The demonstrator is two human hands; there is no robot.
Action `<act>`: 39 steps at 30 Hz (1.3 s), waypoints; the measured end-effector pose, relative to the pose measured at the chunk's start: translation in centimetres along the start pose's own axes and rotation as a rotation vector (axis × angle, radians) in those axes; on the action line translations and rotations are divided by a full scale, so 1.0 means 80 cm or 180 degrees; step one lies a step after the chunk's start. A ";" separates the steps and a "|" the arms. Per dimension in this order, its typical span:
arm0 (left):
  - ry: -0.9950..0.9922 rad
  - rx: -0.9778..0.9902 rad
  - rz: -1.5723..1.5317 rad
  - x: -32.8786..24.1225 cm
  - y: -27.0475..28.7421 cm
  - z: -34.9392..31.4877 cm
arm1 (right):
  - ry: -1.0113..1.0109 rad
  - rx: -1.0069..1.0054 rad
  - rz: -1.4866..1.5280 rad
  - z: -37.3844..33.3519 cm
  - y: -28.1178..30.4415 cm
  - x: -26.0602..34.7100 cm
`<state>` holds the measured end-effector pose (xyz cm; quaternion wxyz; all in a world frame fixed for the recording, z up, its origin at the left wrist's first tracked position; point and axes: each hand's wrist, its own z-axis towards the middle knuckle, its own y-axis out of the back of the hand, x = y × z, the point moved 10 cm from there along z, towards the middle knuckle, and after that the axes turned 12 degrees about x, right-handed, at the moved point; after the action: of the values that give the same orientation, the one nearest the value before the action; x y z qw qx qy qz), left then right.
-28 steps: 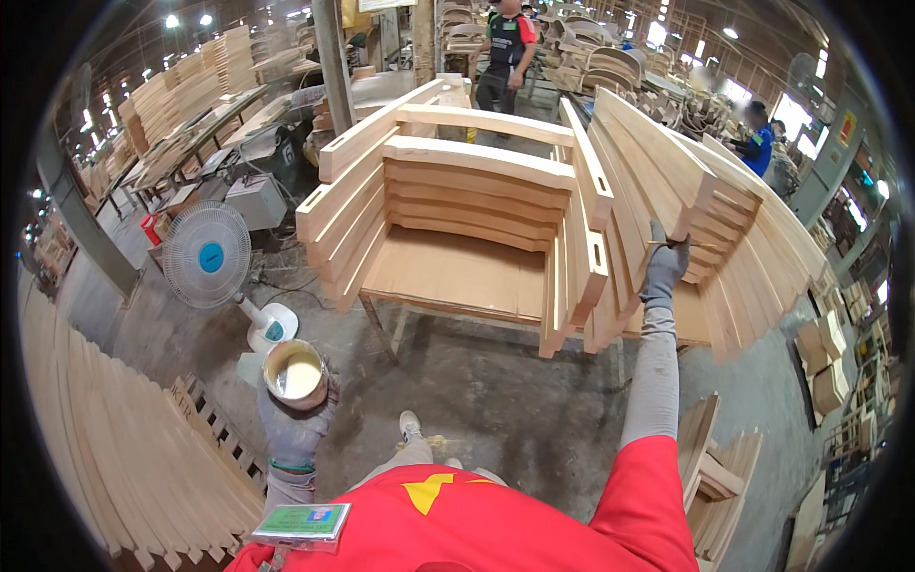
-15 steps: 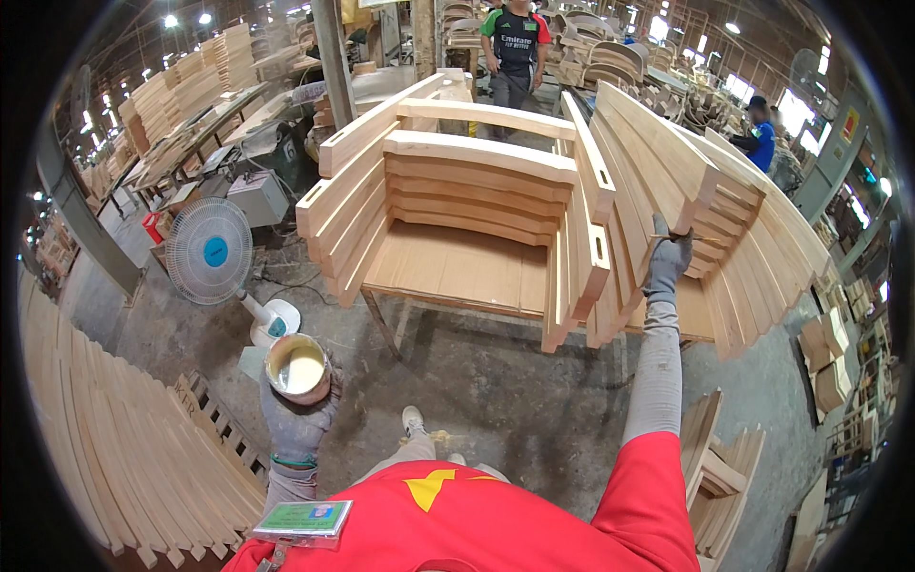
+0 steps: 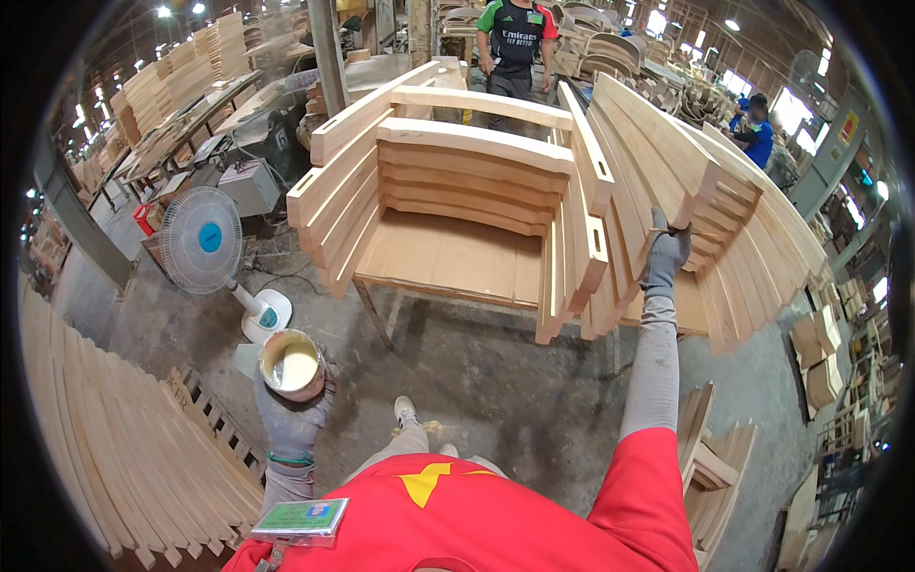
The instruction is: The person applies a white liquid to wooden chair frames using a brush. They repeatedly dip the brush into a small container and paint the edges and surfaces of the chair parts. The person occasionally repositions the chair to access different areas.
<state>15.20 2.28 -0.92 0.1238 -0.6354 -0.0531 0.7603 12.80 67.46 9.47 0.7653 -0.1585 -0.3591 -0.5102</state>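
Note:
My left hand (image 3: 294, 419), in a grey glove, is closed around a small tub (image 3: 294, 367) of creamy, pale yellow liquid. Its outside is smeared and the liquid sits well below the rim. My right hand (image 3: 667, 250), gloved too, reaches far forward with its fingers closed on a thin brown stick (image 3: 688, 236); the stick's end is hard to make out. That hand is at the front end of the right-hand stack of pale wooden frames (image 3: 658, 172). Left of it stands another stack of frames (image 3: 477, 157), with slots cut in the ends of its side pieces.
Both stacks rest on a brown-topped table (image 3: 448, 259). A white pedestal fan (image 3: 202, 238) stands at the left. Many wooden strips (image 3: 133, 429) line the lower left, and more frames (image 3: 710, 477) sit by my right side. A person (image 3: 515, 48) stands beyond the table.
The view has shifted slightly, so the table and stacks sit a little further left. The person beyond the table appears closer. Both my hands keep their holds.

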 end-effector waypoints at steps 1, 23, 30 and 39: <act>-0.0075 -0.0035 0.0227 -0.004 0.002 0.000 | -0.0042 0.0030 0.0072 0.000 -0.001 -0.002; 0.0065 -0.0049 -0.0668 -0.014 -0.016 -0.004 | 0.0227 -0.0162 -0.0017 0.003 0.006 0.004; 0.0667 -0.0357 -0.2987 0.025 -0.015 -0.012 | -0.0199 0.0070 -0.0015 -0.001 -0.007 -0.014; 0.0508 -0.0281 -0.3103 0.007 -0.014 0.005 | 0.0089 0.0250 0.0273 0.003 -0.010 -0.005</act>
<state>14.85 3.53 -1.13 0.4417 -0.5975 -0.3667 0.5599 11.89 67.55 9.22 0.7970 -0.1365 -0.3610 -0.4646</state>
